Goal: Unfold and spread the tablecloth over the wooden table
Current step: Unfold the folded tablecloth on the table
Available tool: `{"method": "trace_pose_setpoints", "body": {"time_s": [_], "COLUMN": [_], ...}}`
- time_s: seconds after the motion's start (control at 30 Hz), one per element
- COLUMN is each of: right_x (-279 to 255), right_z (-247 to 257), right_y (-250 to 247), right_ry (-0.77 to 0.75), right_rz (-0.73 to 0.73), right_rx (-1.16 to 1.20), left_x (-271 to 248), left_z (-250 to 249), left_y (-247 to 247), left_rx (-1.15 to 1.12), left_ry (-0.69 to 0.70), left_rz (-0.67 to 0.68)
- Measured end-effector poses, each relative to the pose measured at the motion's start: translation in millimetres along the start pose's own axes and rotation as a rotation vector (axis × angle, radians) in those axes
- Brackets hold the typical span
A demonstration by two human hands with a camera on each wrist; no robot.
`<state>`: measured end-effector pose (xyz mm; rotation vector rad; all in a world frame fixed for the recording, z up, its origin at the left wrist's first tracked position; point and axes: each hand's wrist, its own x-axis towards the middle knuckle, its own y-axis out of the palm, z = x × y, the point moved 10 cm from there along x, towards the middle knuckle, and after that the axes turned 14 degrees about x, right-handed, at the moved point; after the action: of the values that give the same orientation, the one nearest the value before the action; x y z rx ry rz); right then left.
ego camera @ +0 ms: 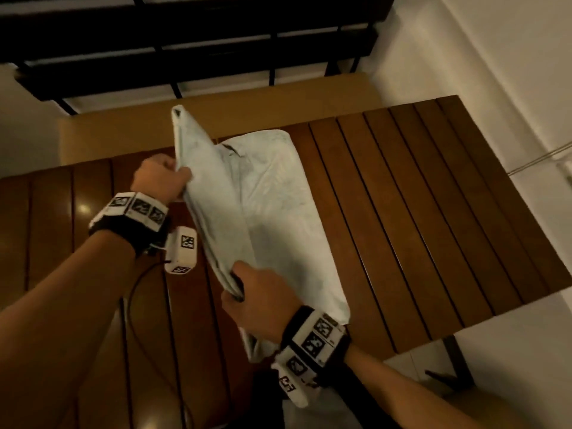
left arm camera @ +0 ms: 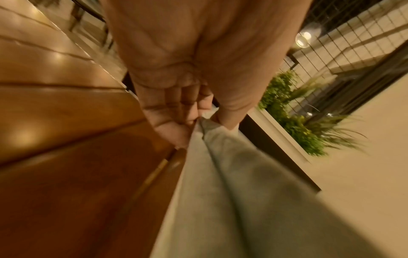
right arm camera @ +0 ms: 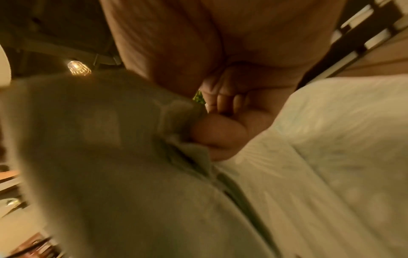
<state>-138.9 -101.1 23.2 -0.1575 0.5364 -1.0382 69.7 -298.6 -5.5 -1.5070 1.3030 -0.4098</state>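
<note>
A pale, still partly folded tablecloth lies across the middle of the slatted wooden table. One folded flap stands lifted off the lower layer, its far corner sticking up. My left hand pinches the far part of that lifted edge; the left wrist view shows the hand with thumb and fingers closed on the tablecloth. My right hand grips the near part of the same edge, and the right wrist view shows the hand bunching the tablecloth in its fingers.
Bare wooden slats lie left of the cloth. A dark railing and a pale ledge run behind the table. A white wall stands at the right. Green plants grow beyond the far edge.
</note>
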Motion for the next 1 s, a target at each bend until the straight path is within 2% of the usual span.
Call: {"method": "trace_pose_setpoints", "body": {"time_s": [0.13,0.2,0.27,0.43,0.53,0.63,0.7,0.8,0.93,1.0], "right_x": [22,25,25,22,21,25,29,37,44,39], "right_z": [20,10,4,-33,-60,-80,-85,-99,-120,-123], "right_y": [81,107,116,47,10,3,-2,-13,-30,-53], "right_ry": [0.069,0.151,0.169,0.162,0.220,0.309,0.304,0.317,0.338,0.315], "right_rz": [0.127,0.201,0.185,-0.135,-0.260,-0.240,-0.243,-0.219,-0.028,0.017], "right_rx": [0.003,-0.014,-0.071,-0.217,-0.339,-0.447,-0.472,-0.337,-0.163,-0.068], "left_x": [-7,-13,-21,-40,-55,-61,-62,-63,-71,-81], "left_z": [75,85,90,61,25,-8,-27,-53,-90,-113], "left_y": [-32,-39,-37,26,70,111,128,141,146,145], "left_rx": [0.035,0.101,0.116,0.024,0.008,0.045,0.069,0.064,0.035,-0.006], "left_ry": [-0.066,-0.056,-0.032,0.090,0.128,0.128,0.105,0.053,0.058,0.068], "left_rz": [0.028,0.010,0.013,0.184,0.242,0.286,0.284,0.269,0.234,0.219]}}
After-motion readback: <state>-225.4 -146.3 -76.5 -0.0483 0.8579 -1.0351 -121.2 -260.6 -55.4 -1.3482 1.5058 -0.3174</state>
